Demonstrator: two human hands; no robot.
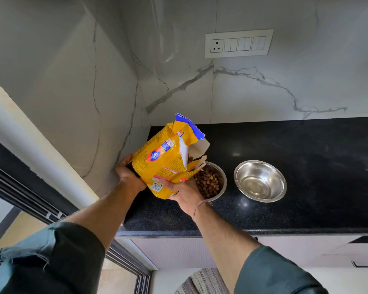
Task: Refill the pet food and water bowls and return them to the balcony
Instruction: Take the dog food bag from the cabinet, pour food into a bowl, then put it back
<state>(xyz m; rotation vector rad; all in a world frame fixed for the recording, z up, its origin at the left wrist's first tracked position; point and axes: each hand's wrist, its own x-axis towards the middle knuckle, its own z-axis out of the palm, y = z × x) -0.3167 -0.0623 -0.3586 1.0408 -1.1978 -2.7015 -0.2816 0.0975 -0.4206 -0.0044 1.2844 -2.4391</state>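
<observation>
1. The step in hand is pouring the food. The left hand [128, 175] grips the bottom end of the yellow food bag [164, 158]. The right hand [184, 193] holds the bag from under, close to its torn mouth.
2. To do this well, I think the mouth should be right over the food bowl [222, 179]. The bag should tip slowly, so no bits jump onto the black table [306, 166].
3. It is best to stop tipping before the pile gets to the rim.
4. The food bowl sits on the table by the left corner, under the bag's mouth. It holds many brown food bits [208, 183]. The bag and the right hand hide part of it.
5. The water bowl [263, 168] stands just to the right, not touching. It seems to have only a little clear water [255, 186] at the bottom, so it likely needs more.
</observation>
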